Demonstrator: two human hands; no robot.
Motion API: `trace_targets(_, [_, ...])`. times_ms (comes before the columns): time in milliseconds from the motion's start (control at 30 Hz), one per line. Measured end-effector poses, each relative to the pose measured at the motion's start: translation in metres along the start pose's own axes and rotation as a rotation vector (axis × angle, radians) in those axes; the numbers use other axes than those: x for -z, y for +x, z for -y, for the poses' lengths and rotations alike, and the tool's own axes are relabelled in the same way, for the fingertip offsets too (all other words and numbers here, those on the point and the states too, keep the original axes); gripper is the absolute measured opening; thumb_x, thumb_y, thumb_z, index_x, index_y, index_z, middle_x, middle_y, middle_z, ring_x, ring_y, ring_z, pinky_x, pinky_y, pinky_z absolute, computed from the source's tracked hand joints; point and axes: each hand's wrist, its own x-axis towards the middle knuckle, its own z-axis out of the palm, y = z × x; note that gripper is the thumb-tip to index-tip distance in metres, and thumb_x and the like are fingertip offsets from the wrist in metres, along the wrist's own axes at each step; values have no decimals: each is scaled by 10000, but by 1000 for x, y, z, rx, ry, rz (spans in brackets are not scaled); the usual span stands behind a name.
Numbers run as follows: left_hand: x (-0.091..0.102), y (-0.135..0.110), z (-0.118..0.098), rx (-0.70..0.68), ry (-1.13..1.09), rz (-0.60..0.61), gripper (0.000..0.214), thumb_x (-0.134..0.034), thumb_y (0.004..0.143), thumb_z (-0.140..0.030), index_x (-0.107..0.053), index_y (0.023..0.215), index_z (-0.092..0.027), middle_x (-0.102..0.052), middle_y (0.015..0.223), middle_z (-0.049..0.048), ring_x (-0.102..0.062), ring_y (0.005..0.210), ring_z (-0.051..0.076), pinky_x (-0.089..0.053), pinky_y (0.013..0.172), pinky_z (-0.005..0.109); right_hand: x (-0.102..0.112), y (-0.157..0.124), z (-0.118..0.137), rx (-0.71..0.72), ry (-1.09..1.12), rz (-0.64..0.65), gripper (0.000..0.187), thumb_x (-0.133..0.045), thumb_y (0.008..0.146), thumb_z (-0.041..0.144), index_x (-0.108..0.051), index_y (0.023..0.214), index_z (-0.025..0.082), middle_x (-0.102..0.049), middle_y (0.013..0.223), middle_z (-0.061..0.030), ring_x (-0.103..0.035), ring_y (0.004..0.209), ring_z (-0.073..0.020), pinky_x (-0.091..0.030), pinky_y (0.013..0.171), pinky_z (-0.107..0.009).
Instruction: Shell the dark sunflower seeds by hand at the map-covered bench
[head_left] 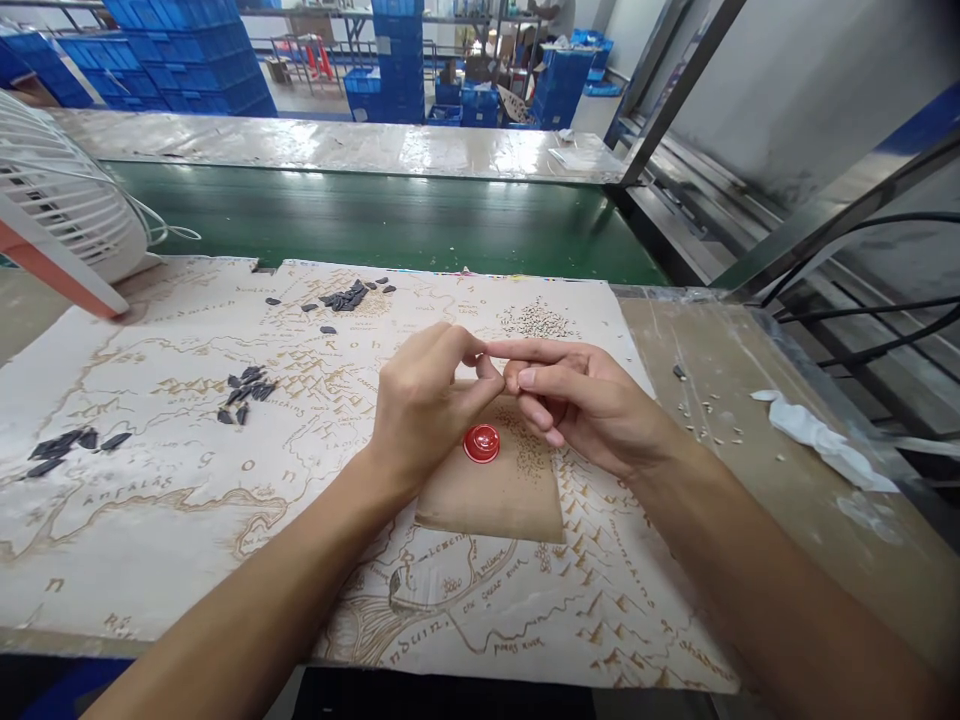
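My left hand [427,395] and my right hand [577,390] meet fingertip to fingertip above a brown cardboard piece [480,510]. Both are closed in a pinch, and whatever lies between the fingers is hidden or too small to name. Just below them, a small round red dish-like piece [481,443] rests on the cardboard. Tiny gold-coloured bits [531,455] are scattered beside it, under my right hand. Beyond my right hand lies a spread of small pale and dark pieces [540,320] on the map-printed sheet [315,590].
Dark flat pieces lie in a far pile [346,296], a middle pile [247,390] and a left pile [67,450]. A white fan [82,200] stands at left. Crumpled white tissue [825,440] lies at right. Behind the sheet runs a green conveyor belt [375,215]; blue crates [187,60] are stacked beyond.
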Motion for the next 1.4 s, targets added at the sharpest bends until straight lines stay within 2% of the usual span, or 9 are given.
trace_targets(233, [0, 2, 5, -11, -2, -21, 216, -682, 898, -15, -620, 865, -219, -685, 748, -43, -566, 630, 113, -459, 616, 286, -2, 0, 1, -5, 73, -11, 277, -897, 877, 183, -920, 1152, 192, -718, 833, 18, -551, 539, -57, -460, 409, -161])
trace_targets(367, [-2, 2, 3, -19, -16, -17, 199, -691, 927, -27, -671, 952, -224, -726, 806, -26, -609, 650, 122, -491, 623, 286, 1, 0, 4, -25, 209, 36, 357, -813, 870, 171, -900, 1216, 154, -679, 838, 36, -440, 496, -22, -419, 385, -122])
trace_targets(500, [-1, 2, -4, 37, -26, -23, 168, -726, 955, -66, -694, 1018, -219, -764, 865, -5, -594, 636, 117, -524, 629, 288, 1, 1, 7, -47, 315, 40, 344, -758, 839, 126, -884, 1159, 115, -639, 794, 48, -301, 481, -20, -405, 384, -99])
trace_targets(733, [0, 4, -3, 68, -29, -17, 173, -716, 954, -56, -703, 1012, -218, -765, 849, -13, -585, 626, 110, -534, 632, 283, -1, 2, 7, -91, 344, 37, 329, -731, 832, 118, -862, 1133, 137, -609, 788, 53, -223, 483, -32, -358, 363, -108])
trace_targets(900, [0, 2, 0, 12, 18, -19, 163, -698, 954, -54, -683, 957, -217, -749, 823, -10, -627, 661, 126, -509, 630, 293, 1, 1, 3, -92, 253, 34, 367, -776, 862, 162, -868, 1216, 148, -625, 813, 40, -297, 484, -42, -368, 364, -148])
trace_targets(1100, [-1, -3, 4, 4, 59, 7, 173, -709, 949, -68, -646, 885, -216, -670, 743, -28, -576, 614, 123, -446, 597, 297, 0, 1, -1, -78, 150, 10, 407, -794, 896, 161, -865, 1296, 164, -680, 851, 15, -435, 517, -59, -383, 374, -180])
trace_targets(1400, [-1, -4, 6, 24, 19, 22, 226, -687, 932, -52, -591, 824, -226, -620, 730, -29, -545, 619, 128, -430, 604, 298, 0, 0, -1, -113, 123, 9, 416, -811, 887, 152, -880, 1297, 174, -645, 779, 32, -436, 500, -56, -388, 384, -171])
